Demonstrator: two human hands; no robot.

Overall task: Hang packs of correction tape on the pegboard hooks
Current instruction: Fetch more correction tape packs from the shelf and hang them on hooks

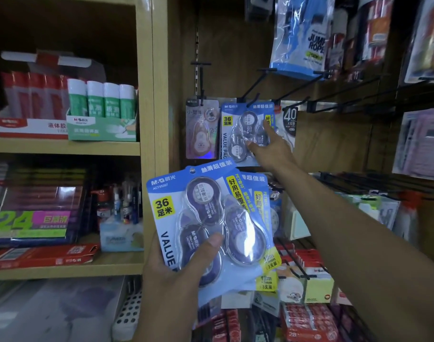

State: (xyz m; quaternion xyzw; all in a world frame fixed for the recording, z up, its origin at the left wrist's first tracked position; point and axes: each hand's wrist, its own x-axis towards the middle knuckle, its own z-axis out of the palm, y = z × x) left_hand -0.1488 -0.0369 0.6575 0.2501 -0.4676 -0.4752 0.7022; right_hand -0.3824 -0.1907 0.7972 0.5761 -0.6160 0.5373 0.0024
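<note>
My left hand (179, 265) grips a small stack of blue correction tape packs (206, 213) at chest height, thumb pressed on the front blister. Each pack shows three dark tape dispensers and a yellow "36" label. A matching blue pack (238, 129) hangs on a black pegboard hook (251, 98) on the wooden back wall. My right hand (270, 146) reaches up to that hung pack, with index finger and thumb extended and touching its front. To its left a grey single-tape pack (201, 129) hangs on another hook (201, 77).
Long black hooks (347, 95) jut out to the right, some bare. A blue jump-rope bag (300, 38) hangs above. Wooden shelves on the left carry glue stick boxes (100, 109) and pen boxes (35, 218). More packaged stationery (307, 280) hangs below the hands.
</note>
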